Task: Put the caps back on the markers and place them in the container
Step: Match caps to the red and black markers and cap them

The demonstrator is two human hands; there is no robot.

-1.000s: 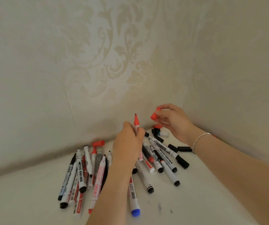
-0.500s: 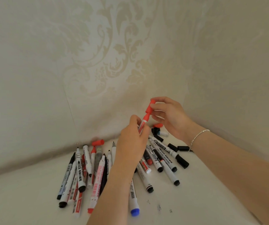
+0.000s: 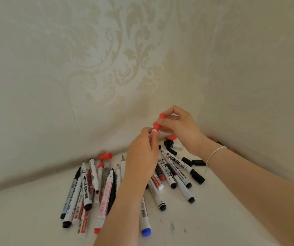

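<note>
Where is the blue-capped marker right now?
In the head view, the blue-capped marker lies on the white surface at the bottom centre, just right of the left forearm, its cap pointing toward the camera, at the near edge of the marker pile.

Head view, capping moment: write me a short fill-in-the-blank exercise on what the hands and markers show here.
1. The cap being pressed onto the held marker is ____ in colour.
2. The bracelet is worn on the ____ wrist.
3. The left hand grips the marker's ____, while the right hand works the cap.
4. The marker lying nearest the camera has a ____ cap.

Missing words: red; right; barrel; blue
</note>
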